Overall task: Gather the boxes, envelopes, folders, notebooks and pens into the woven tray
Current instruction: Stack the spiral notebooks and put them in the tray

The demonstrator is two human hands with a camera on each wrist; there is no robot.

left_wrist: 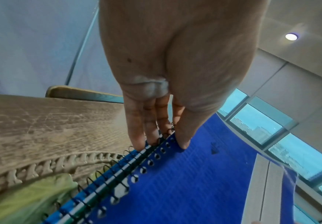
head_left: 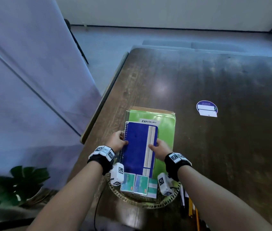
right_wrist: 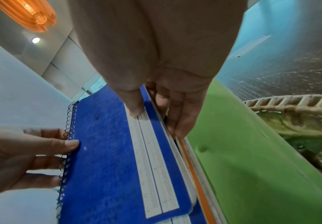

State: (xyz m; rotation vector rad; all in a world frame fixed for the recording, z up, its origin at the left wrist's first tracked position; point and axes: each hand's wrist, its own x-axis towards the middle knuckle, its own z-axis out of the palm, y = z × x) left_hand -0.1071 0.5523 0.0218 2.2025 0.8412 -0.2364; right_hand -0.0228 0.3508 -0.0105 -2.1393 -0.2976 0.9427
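A stack of blue spiral notebooks [head_left: 138,147] [left_wrist: 194,181] [right_wrist: 106,159] lies tilted over the green folder [head_left: 166,129] [right_wrist: 252,159], which rests in the woven tray [head_left: 142,203] [left_wrist: 47,163] [right_wrist: 290,103]. My left hand [head_left: 117,140] [left_wrist: 167,136] pinches the stack at its spiral edge, thumb on the cover, fingers beneath. My right hand [head_left: 159,148] [right_wrist: 156,118] grips the opposite edge, thumb on the white ruler strip. Small teal boxes [head_left: 135,185] sit at the tray's near end. Pens and pencils [head_left: 190,207] lie on the table to the tray's right.
The dark wooden table [head_left: 215,84] stretches away ahead and right, with a round blue sticker [head_left: 207,108] on it. A brown envelope edge [head_left: 152,109] shows beyond the folder. A chair back [head_left: 103,97] stands at the table's left edge, a potted plant [head_left: 20,184] lower left.
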